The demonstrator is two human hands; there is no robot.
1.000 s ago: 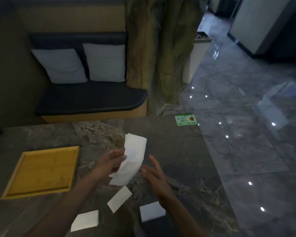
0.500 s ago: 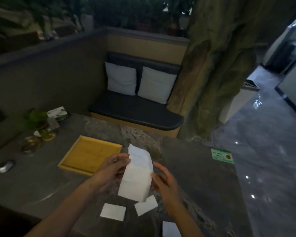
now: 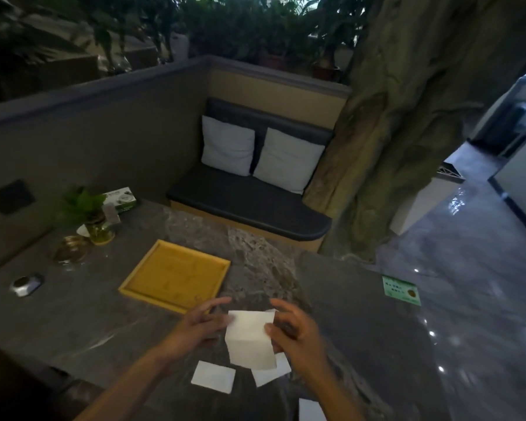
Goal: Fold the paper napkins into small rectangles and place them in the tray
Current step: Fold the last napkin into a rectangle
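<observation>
Marble table (image 3: 134, 314): your left hand (image 3: 195, 326) and right hand (image 3: 298, 335) both pinch one white napkin (image 3: 249, 338) near its front edge; tray (image 3: 176, 275) bare.

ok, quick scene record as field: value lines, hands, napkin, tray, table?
left hand: grips the napkin's left edge
right hand: grips its right edge
held napkin: white, off the table, partly folded
tray: yellow, holds no napkins
folded napkins on table: three, one lower left, one partly under the held napkin, one at frame bottom
table: dark stone top
</observation>
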